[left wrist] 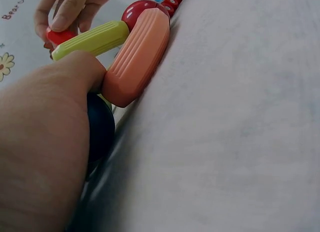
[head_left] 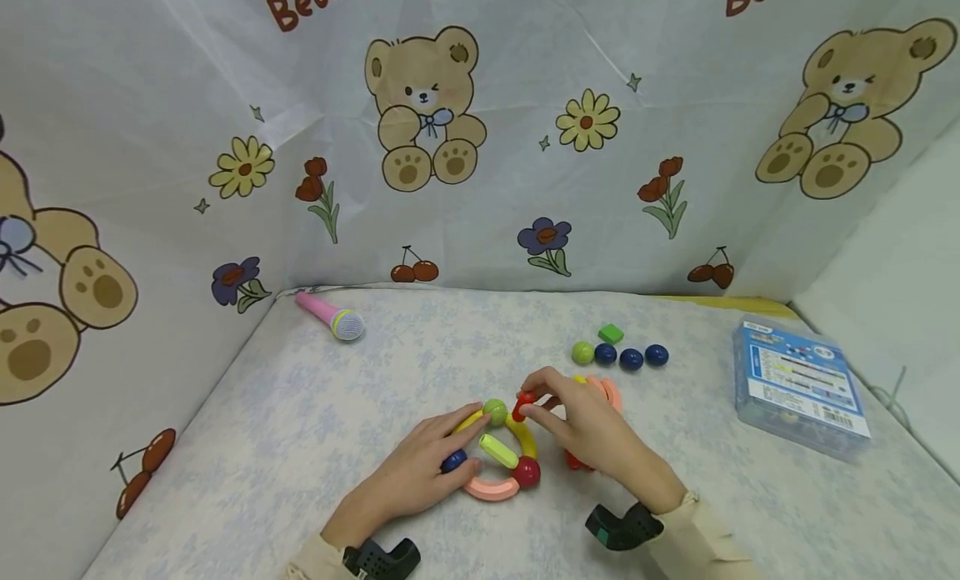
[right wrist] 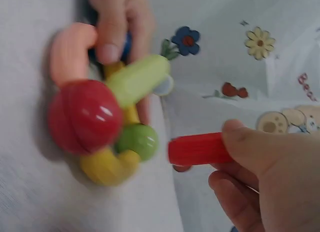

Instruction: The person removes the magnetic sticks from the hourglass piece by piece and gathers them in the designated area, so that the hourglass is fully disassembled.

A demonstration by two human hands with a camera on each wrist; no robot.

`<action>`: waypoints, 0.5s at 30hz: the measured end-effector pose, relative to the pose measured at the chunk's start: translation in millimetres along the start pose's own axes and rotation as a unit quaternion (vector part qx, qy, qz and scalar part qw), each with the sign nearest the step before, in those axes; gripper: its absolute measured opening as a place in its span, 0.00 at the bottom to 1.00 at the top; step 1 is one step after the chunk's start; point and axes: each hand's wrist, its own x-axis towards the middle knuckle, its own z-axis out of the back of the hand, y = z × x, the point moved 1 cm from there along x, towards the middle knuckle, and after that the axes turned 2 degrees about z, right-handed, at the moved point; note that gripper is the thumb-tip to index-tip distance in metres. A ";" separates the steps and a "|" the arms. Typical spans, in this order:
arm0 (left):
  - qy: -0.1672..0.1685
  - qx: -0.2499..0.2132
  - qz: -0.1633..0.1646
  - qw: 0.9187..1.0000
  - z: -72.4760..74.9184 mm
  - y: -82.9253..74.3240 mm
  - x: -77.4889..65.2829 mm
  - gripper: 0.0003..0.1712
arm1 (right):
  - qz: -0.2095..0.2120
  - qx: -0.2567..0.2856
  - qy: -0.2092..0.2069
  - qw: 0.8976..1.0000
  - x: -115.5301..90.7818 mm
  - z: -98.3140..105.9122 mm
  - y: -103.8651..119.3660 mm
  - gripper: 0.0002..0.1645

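A ring of toy building pieces lies on the table, joining a green ball (head_left: 495, 411), a red ball (head_left: 527, 472), a blue ball (head_left: 453, 461), yellow curved pieces (head_left: 522, 437) and a salmon curved piece (head_left: 491, 489). From the red ball a lime rod (right wrist: 140, 81) sticks out. My left hand (head_left: 416, 466) holds the ring at its left side, thumb and fingers around the blue ball. Between thumb and fingers, my right hand (head_left: 588, 426) pinches a short red rod (right wrist: 197, 148). The rod's lower end is close to the green ball, apart from it in the right wrist view.
Behind the right hand lie a loose green ball (head_left: 582, 352), several blue balls (head_left: 632, 360) and a green block (head_left: 611, 334). Salmon curved pieces (head_left: 611, 392) are partly hidden by that hand. A clear box (head_left: 802, 388) stands at right, a pink toy microphone (head_left: 330, 316) at back left.
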 end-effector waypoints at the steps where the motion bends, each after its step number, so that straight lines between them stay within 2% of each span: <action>1: -0.001 -0.002 0.003 1.000 0.1 0.0 0.2 0.33 | -0.005 -0.004 -0.005 1.000 -0.5 4.3 -1.9 0.14; 4: -0.007 -0.010 0.009 1.000 -0.1 0.7 0.7 0.33 | -0.032 -0.015 0.001 0.999 -2.1 16.5 -8.3 0.10; 8: -0.015 -0.016 0.012 1.000 -0.6 1.4 0.6 0.33 | -0.060 -0.019 0.043 0.997 -5.2 25.4 -18.3 0.05; 15: -0.027 -0.024 0.008 0.999 -1.4 1.3 0.2 0.33 | -0.058 -0.003 0.109 0.992 -9.1 20.8 -29.2 0.05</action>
